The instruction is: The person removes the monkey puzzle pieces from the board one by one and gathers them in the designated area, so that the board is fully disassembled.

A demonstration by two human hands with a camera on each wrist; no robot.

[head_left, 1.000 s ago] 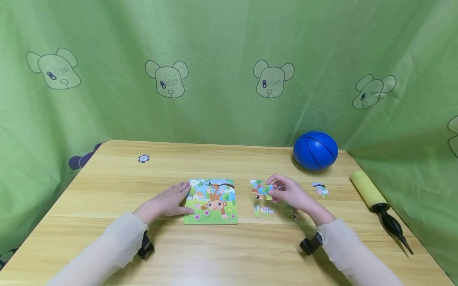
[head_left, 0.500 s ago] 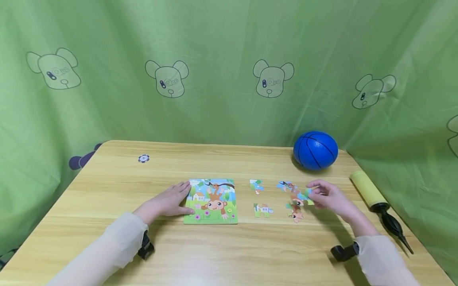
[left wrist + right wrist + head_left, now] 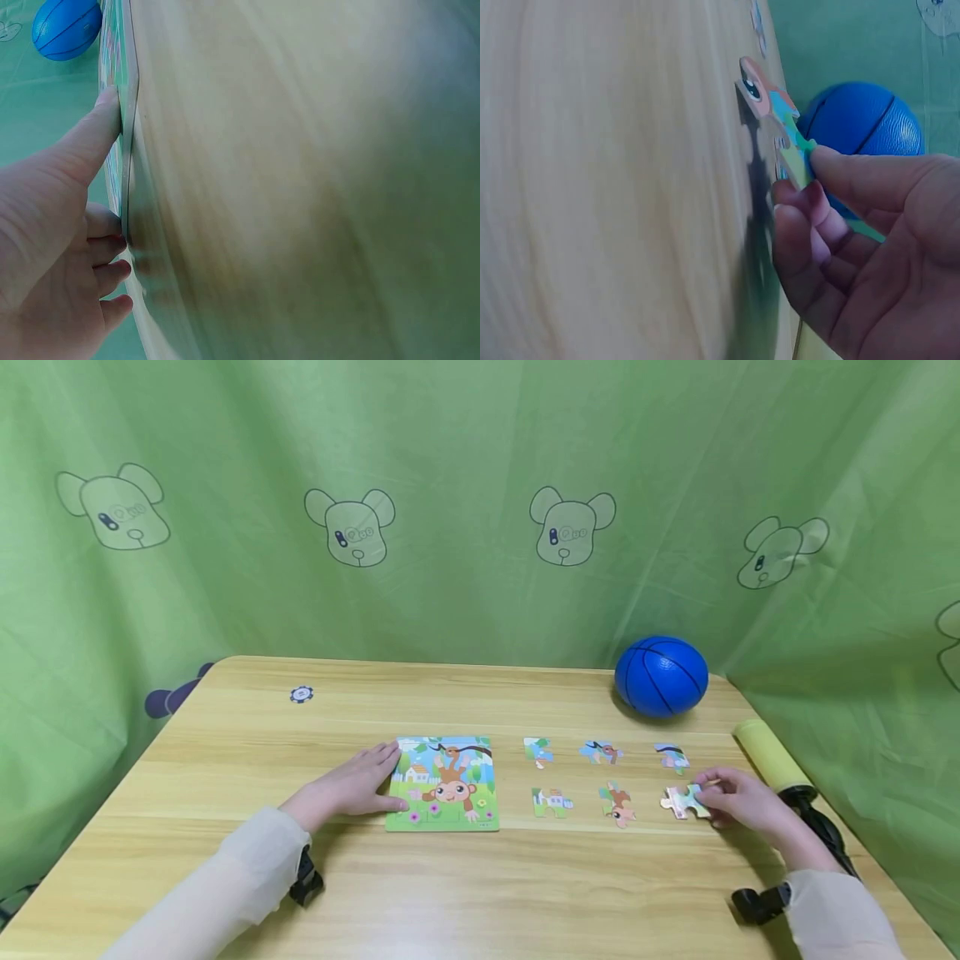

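My left hand (image 3: 360, 781) rests on the left edge of a square monkey puzzle board (image 3: 450, 785), thumb on its lower left and fingers along the side. In the left wrist view the thumb (image 3: 97, 131) presses on the board's edge. At the right, my right hand (image 3: 738, 802) pinches a puzzle piece (image 3: 684, 802) close over the table. The right wrist view shows that piece with an eye and green leaves, tilted between thumb and fingers. Other puzzle pieces lie apart in two rows, among them a tree piece (image 3: 537, 752), a house piece (image 3: 551, 802) and a monkey piece (image 3: 618, 803).
A blue ball (image 3: 662, 677) sits at the back right of the wooden table (image 3: 480, 893). Beside my right hand, along the right edge, lies a yellow hand pump (image 3: 772, 760), partly covered by the forearm. A poker chip (image 3: 302, 694) lies at the back left.
My right hand has carried the puzzle piece rightward from beside the board, then down to the right end of the front row. The left hand has stayed on the board.
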